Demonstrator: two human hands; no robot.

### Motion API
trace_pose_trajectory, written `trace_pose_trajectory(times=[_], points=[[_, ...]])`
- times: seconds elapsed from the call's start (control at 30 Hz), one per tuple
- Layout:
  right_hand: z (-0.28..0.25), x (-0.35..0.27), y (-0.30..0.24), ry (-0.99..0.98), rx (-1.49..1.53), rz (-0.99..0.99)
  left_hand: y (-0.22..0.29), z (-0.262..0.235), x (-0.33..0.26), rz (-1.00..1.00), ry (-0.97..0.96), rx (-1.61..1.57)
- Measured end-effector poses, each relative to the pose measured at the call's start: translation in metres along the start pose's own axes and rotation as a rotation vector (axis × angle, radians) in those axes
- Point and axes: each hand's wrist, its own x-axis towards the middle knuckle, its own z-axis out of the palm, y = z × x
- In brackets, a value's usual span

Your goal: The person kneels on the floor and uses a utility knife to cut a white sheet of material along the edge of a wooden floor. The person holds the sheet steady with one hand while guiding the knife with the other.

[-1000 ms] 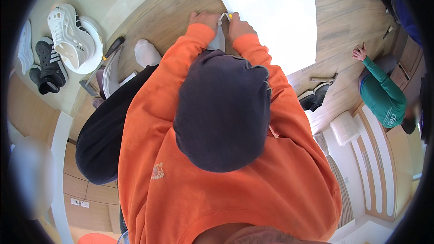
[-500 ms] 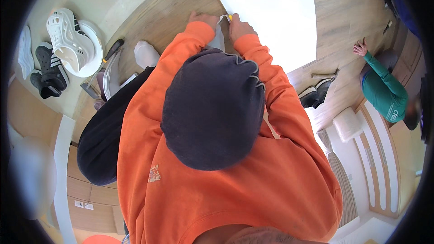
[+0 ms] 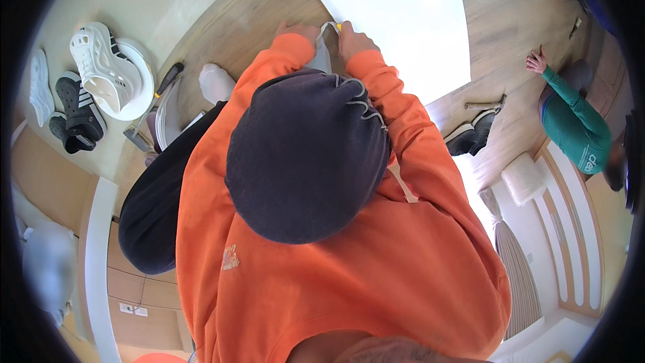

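In right hand: closed grip on yellow piece, at edge of white sheet. In left hand: curled grip beside strip between hands; cannot tell whether holding. Hardly displaced since 1 s ago; suggests little progress.

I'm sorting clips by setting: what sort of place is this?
Probably a home interior under renovation: a tied-back beige fabric curtain, a white rectangular socket plate and a light-handled hammer.

A head-worn fisheye looks down — wide, from close above.
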Motion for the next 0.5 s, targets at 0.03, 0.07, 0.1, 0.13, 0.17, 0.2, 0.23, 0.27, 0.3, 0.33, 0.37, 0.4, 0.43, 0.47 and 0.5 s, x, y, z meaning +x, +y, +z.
trace_pose_trajectory(times=[0.03,0.07,0.1,0.13,0.17,0.2,0.23,0.27,0.3,0.33,0.37,0.4,0.43,0.47,0.5], points=[[0.001,-0.003,0.004,0.004,0.025,-0.008,0.001,0.001,0.002,0.001,0.004,0.016],[0.001,-0.009,0.010,0.007,0.051,-0.028,0.002,-0.001,0.004,-0.009,0.011,0.033],[0.002,-0.015,0.017,0.011,0.078,-0.047,0.002,-0.004,0.005,-0.019,0.017,0.052],[0.006,-0.023,0.025,0.086,0.171,-0.067,-0.002,-0.006,0.007,-0.004,-0.030,0.001],[0.009,-0.031,0.031,0.165,0.259,-0.098,-0.011,-0.013,0.009,0.003,-0.068,-0.053],[0.014,-0.038,0.037,0.243,0.349,-0.130,-0.021,-0.021,0.007,0.009,-0.105,-0.105],[0.025,-0.047,0.046,0.276,0.390,-0.107,-0.026,-0.034,-0.005,0.047,-0.098,-0.030],[0.038,-0.049,0.058,0.333,0.433,-0.076,-0.031,-0.058,-0.011,0.104,-0.078,0.059],[0.048,-0.052,0.068,0.385,0.472,-0.030,-0.037,-0.077,-0.014,0.172,-0.070,0.142],[0.056,-0.055,0.074,0.434,0.489,-0.006,-0.059,-0.090,-0.013,0.227,-0.083,0.219],[0.061,-0.057,0.077,0.477,0.511,0.003,-0.074,-0.107,-0.015,0.267,-0.095,0.296],[0.068,-0.062,0.084,0.528,0.527,0.048,-0.052,-0.145,-0.028,0.324,-0.201,0.344],[0.071,-0.064,0.084,0.530,0.559,0.092,-0.033,-0.183,-0.054,0.342,-0.312,0.403],[0.069,-0.060,0.080,0.544,0.581,0.145,-0.036,-0.187,-0.053,0.304,-0.273,0.481],[0.070,-0.057,0.077,0.558,0.604,0.204,-0.046,-0.186,-0.048,0.272,-0.233,0.561]])
